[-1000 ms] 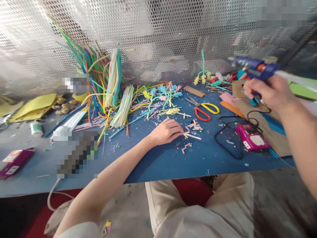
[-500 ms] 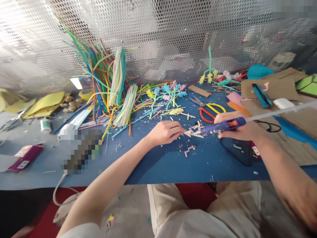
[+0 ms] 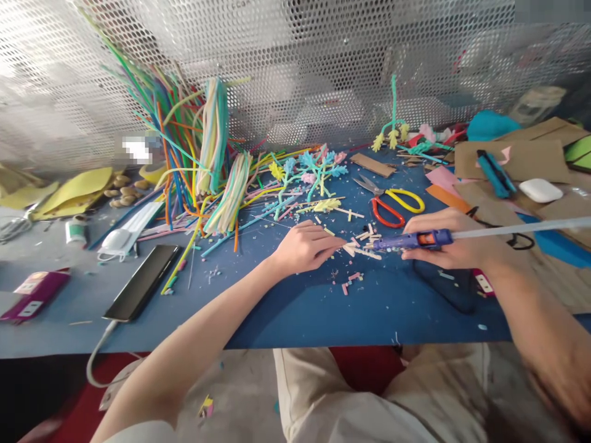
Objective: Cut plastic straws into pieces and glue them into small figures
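My left hand [image 3: 307, 249] is closed in a pinch above the blue table, its fingertips around the end of a small cream-coloured strip [image 3: 349, 250]. My right hand [image 3: 450, 240] is wrapped around a purple glue gun [image 3: 392, 242], whose nozzle points left toward the pinched fingers. A long translucent glue stick [image 3: 521, 229] juts out of the gun's rear to the right. Short pale strips [image 3: 368, 235] lie under and around the nozzle. Whether the nozzle touches any of them cannot be made out. Pink scraps [image 3: 353, 280] lie closer to the table's front edge.
Scissors [image 3: 386, 212] with red and yellow handles lie behind the gun. Pipe cleaners [image 3: 212, 135] stand bundled at back left, near blue and pink fuzzy flowers [image 3: 318, 163]. A phone [image 3: 143, 283] lies left; cardboard [image 3: 512, 160] and a teal cutter [image 3: 495, 174] lie right.
The glue gun's nozzle has drawn slightly right, away from my left fingertips, and the glue stick sits more level. My left hand keeps its pinch. The whole view has shifted a little.
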Demonstrator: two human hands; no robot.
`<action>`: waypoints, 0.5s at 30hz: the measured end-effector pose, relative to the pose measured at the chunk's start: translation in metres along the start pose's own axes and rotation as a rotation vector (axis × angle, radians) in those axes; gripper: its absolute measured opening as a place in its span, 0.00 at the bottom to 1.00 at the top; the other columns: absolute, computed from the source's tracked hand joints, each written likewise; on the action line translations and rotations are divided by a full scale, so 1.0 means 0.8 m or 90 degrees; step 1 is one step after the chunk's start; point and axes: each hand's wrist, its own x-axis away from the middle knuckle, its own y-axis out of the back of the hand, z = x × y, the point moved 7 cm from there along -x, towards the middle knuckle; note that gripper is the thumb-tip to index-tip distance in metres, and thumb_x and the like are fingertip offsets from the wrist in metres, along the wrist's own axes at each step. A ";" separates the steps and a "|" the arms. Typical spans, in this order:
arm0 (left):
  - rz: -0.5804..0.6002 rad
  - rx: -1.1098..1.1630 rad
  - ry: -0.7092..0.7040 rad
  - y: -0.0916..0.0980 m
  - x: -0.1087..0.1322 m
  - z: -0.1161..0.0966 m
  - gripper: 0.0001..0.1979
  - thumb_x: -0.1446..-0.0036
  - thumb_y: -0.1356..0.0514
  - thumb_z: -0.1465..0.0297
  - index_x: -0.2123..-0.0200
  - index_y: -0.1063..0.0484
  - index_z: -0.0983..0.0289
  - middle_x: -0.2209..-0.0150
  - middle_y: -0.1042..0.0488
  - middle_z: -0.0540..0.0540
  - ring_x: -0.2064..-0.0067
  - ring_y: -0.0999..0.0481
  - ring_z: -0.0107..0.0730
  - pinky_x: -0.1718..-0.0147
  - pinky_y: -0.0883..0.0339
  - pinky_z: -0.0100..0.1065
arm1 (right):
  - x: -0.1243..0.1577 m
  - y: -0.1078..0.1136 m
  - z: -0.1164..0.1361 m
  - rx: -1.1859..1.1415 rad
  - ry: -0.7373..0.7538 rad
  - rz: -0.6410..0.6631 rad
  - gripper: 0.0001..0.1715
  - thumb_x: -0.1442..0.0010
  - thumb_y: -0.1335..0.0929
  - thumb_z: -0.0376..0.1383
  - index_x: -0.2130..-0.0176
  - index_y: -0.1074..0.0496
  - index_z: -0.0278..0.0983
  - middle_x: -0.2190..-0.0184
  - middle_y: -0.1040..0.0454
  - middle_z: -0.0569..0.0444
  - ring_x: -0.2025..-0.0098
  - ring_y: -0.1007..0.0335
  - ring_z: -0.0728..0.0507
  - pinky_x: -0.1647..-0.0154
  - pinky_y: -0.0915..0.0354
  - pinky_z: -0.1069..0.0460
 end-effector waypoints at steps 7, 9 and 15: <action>-0.029 -0.033 -0.022 0.007 -0.001 -0.011 0.13 0.29 0.46 0.68 0.48 0.24 0.57 0.59 0.16 0.51 0.64 0.20 0.25 0.66 0.37 0.33 | -0.002 -0.005 0.009 0.017 0.039 -0.004 0.15 0.41 0.27 0.49 0.62 0.25 0.41 0.66 0.21 0.51 0.66 0.23 0.42 0.65 0.32 0.49; -0.036 -0.039 -0.024 0.008 -0.002 -0.012 0.13 0.29 0.45 0.68 0.48 0.24 0.57 0.59 0.16 0.50 0.64 0.20 0.25 0.66 0.37 0.33 | -0.003 -0.005 0.011 0.019 0.037 -0.007 0.18 0.40 0.27 0.52 0.63 0.25 0.41 0.67 0.21 0.51 0.67 0.24 0.42 0.66 0.32 0.49; -0.053 -0.036 -0.025 0.008 0.001 -0.012 0.12 0.29 0.44 0.68 0.47 0.24 0.57 0.59 0.16 0.50 0.63 0.20 0.25 0.66 0.37 0.33 | -0.005 -0.009 0.017 0.032 0.034 0.006 0.19 0.38 0.29 0.53 0.65 0.26 0.41 0.70 0.22 0.51 0.68 0.26 0.43 0.67 0.35 0.50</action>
